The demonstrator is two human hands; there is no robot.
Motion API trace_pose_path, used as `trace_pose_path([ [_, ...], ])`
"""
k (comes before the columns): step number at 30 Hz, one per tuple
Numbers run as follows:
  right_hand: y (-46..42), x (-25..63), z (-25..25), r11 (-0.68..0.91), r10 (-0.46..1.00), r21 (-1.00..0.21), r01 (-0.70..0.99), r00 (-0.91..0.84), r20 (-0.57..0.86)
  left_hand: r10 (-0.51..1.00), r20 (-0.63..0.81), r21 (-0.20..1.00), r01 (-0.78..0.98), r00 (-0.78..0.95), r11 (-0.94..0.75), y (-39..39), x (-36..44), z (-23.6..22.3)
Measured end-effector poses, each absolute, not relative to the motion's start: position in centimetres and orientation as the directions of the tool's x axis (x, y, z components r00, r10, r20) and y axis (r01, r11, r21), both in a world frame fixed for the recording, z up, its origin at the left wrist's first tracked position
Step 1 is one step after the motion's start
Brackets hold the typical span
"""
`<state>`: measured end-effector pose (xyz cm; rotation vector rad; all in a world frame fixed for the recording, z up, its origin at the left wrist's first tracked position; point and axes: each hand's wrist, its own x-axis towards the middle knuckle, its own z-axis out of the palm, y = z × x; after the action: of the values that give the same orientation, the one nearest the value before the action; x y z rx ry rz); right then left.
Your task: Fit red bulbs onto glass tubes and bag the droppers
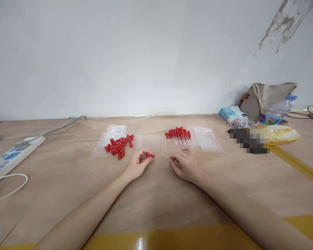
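My left hand (138, 163) rests on the wooden table (67, 180) and pinches a red rubber bulb (150, 155) between its fingertips. My right hand (184, 164) lies a little to the right and pinches a thin clear glass tube (166, 156), whose tip points at the bulb. Behind my left hand lies a heap of loose red bulbs (119, 145) on a clear bag. A row of bare glass tubes (150, 143) lies in the middle. Assembled droppers with red bulbs (179, 136) lie behind my right hand.
Clear plastic bags (208, 139) lie at the right of the droppers. A white power strip (18, 151) with cables sits at the left. A beige drawstring bag (266, 99), a blue box (228, 112) and a yellow packet (284, 134) stand at the back right by the wall.
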<state>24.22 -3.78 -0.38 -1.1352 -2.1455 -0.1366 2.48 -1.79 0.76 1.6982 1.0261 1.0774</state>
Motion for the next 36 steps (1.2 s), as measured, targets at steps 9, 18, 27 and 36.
trace_pose_path([
  [9, -3.8, 23.5, -0.6, 0.632, 0.668, -0.182, 0.753, -0.41, 0.621, 0.931, 0.225, 0.954, 0.129, 0.288, -0.271, -2.0, 2.9, 0.0],
  [18, -3.9, 23.3, -0.4, 0.658, 0.658, -0.188, 0.729, -0.436, 0.614, 0.937, 0.227, 0.965, 0.07, 0.267, -0.254, -1.7, 2.8, -0.4],
  [27, -3.5, 23.7, -0.8, 0.732, 0.625, -0.189, 0.655, -0.534, 0.569, 0.931, 0.177, 0.935, 0.24, 0.319, -0.26, -2.1, 2.7, -0.7],
  [36, -2.9, 24.4, -0.5, 0.781, 0.565, -0.135, 0.61, -0.597, 0.569, 0.833, 0.295, 0.748, 0.429, 0.468, -0.506, -3.0, 2.3, -0.2],
])
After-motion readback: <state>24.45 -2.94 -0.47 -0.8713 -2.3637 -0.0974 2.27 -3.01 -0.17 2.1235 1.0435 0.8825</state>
